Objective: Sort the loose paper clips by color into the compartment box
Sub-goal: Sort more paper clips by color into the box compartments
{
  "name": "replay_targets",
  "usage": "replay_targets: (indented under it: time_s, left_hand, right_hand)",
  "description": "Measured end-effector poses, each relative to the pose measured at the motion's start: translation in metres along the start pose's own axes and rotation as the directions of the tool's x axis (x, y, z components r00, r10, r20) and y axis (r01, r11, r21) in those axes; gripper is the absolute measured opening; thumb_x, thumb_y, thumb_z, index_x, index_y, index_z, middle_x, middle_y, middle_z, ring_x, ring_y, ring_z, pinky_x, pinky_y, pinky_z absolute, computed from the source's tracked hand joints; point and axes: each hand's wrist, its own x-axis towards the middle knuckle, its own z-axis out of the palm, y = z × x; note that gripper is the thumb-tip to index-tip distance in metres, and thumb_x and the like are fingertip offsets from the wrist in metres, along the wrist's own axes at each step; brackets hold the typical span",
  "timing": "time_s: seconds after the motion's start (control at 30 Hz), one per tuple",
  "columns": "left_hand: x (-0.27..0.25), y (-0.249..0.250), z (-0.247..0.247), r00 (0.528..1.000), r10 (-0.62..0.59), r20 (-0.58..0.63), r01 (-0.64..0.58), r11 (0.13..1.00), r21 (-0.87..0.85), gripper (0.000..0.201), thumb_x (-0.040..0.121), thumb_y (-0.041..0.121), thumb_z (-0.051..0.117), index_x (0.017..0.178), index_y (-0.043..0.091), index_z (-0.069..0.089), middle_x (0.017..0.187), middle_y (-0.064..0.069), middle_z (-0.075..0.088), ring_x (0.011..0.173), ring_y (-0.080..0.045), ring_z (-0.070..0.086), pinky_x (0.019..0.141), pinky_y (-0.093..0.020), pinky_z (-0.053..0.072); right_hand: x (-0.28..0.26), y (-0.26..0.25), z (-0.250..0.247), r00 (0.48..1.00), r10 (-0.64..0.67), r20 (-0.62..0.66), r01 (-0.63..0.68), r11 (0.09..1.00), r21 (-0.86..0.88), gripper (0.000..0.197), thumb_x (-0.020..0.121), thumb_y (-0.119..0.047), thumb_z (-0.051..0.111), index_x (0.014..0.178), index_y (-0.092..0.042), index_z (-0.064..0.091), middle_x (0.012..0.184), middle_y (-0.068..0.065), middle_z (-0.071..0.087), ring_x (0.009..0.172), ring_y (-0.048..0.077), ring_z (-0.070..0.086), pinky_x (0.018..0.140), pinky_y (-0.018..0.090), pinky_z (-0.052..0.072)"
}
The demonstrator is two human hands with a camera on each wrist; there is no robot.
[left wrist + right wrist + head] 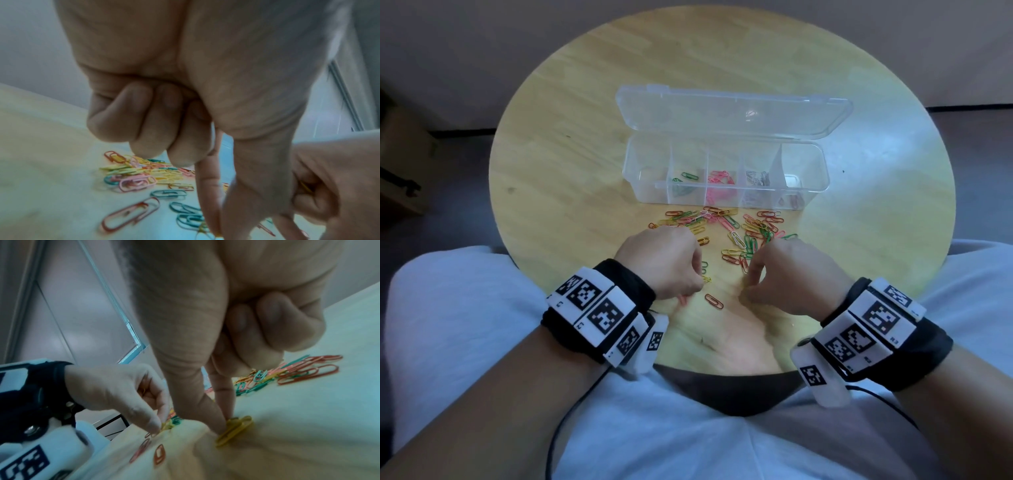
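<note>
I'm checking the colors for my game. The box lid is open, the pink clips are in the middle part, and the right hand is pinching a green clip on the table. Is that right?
Almost. The right hand is pinching a yellow clip, not a green one; the right wrist view shows it. The lid is open, and the pink clips do sit in the middle part of the box.

My left hand [659,262] and right hand [789,275] sit low at the near table [558,164] edge, with a bare strip of wood between them — only one red clip [714,301] lies there. Ahead, the loose clips [726,229] spread across the way to the box [726,173]. Its raised lid [732,111] blocks any approach from behind; the compartments are open from above. Wide bare wood lies left and right of the box.
</note>
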Motion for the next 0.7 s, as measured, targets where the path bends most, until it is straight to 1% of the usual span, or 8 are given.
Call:
replay_targets:
  time_s: [0.07,0.17,0.27,0.3,0.37,0.43,0.5,0.7]
  left_hand:
    - [0.001,-0.003,-0.002,0.999,0.002,-0.046,-0.004,0.999,-0.037,0.008,0.077,0.031,0.068,0.069,0.028,0.070,0.057,0.016,0.064,0.077,-0.003,0.063,0.066,-0.026,0.049]
    - [0.001,-0.007,-0.006,0.996,0.018,-0.083,-0.024,0.997,-0.078,0.008,0.078,0.035,0.072,0.073,0.030,0.073,0.067,0.017,0.057,0.072,-0.005,0.056,0.059,-0.024,0.039]
    - [0.001,-0.009,-0.009,0.996,0.008,-0.083,-0.023,0.983,-0.182,0.013,0.079,0.034,0.066,0.072,0.024,0.067,0.068,0.012,0.058,0.068,-0.005,0.053,0.059,-0.027,0.042]
    - [0.000,-0.010,-0.011,0.996,0.003,-0.094,-0.025,0.973,-0.231,0.016,0.080,0.033,0.061,0.071,0.019,0.064,0.068,0.009,0.058,0.068,-0.010,0.054,0.062,-0.030,0.045]
    - [-0.001,-0.009,-0.014,0.994,0.024,-0.104,-0.055,0.949,-0.311,0.026,0.086,0.025,0.051,0.069,0.006,0.051,0.064,0.001,0.051,0.064,-0.019,0.046,0.061,-0.033,0.039]
    - [-0.003,-0.007,-0.018,0.992,0.088,-0.089,-0.112,0.944,-0.309,0.029,0.092,0.013,0.042,0.065,0.006,0.036,0.062,-0.004,0.036,0.062,-0.020,0.032,0.058,-0.035,0.025]
    - [-0.005,-0.005,-0.020,0.988,0.121,-0.092,-0.144,0.942,-0.304,0.031,0.093,0.008,0.037,0.063,0.011,0.030,0.063,-0.004,0.028,0.061,-0.018,0.024,0.056,-0.035,0.018]
    - [-0.001,-0.007,-0.013,0.986,0.120,-0.119,-0.154,0.930,-0.333,0.038,0.099,0.023,0.037,0.063,0.014,0.029,0.059,0.001,0.029,0.053,-0.014,0.025,0.050,-0.030,0.019]
  right_hand:
    - [-0.001,-0.001,0.005,0.999,0.001,-0.039,-0.003,0.999,-0.043,0.024,0.072,-0.041,0.068,0.082,-0.020,0.070,0.075,-0.001,0.065,0.076,0.024,0.063,0.056,0.027,0.046]
    - [0.000,-0.001,0.008,0.997,-0.002,-0.076,-0.002,0.999,-0.053,0.025,0.076,-0.037,0.062,0.083,-0.014,0.069,0.075,0.005,0.066,0.077,0.028,0.064,0.057,0.029,0.046]
    - [0.003,0.006,-0.003,0.999,0.039,-0.017,-0.036,0.984,0.177,0.020,0.084,-0.030,0.055,0.079,-0.012,0.062,0.070,0.001,0.060,0.067,0.021,0.054,0.056,0.030,0.039]
    - [0.005,0.009,-0.008,0.998,0.061,0.008,-0.061,0.947,0.315,0.020,0.088,-0.026,0.051,0.076,-0.011,0.058,0.066,-0.001,0.055,0.063,0.018,0.049,0.055,0.030,0.036]
    - [0.008,0.016,-0.017,0.993,0.109,0.036,-0.110,0.808,0.579,0.020,0.088,-0.019,0.044,0.069,-0.013,0.047,0.054,-0.006,0.044,0.053,0.016,0.035,0.049,0.027,0.027]
    - [0.008,0.020,-0.025,0.985,0.151,0.086,-0.162,0.619,0.768,0.019,0.081,-0.017,0.040,0.062,-0.018,0.037,0.046,-0.008,0.029,0.047,0.015,0.020,0.044,0.021,0.018]
    - [0.007,0.021,-0.031,0.979,0.131,0.153,-0.197,0.450,0.871,0.016,0.072,-0.021,0.037,0.060,-0.022,0.028,0.053,-0.004,0.017,0.047,0.013,0.010,0.042,0.017,0.011]
    - [0.007,0.023,-0.028,0.984,0.082,0.160,-0.178,0.313,0.933,0.045,0.097,-0.027,0.045,0.057,-0.025,0.024,0.057,-0.002,0.013,0.051,0.014,0.007,0.050,0.027,0.005]
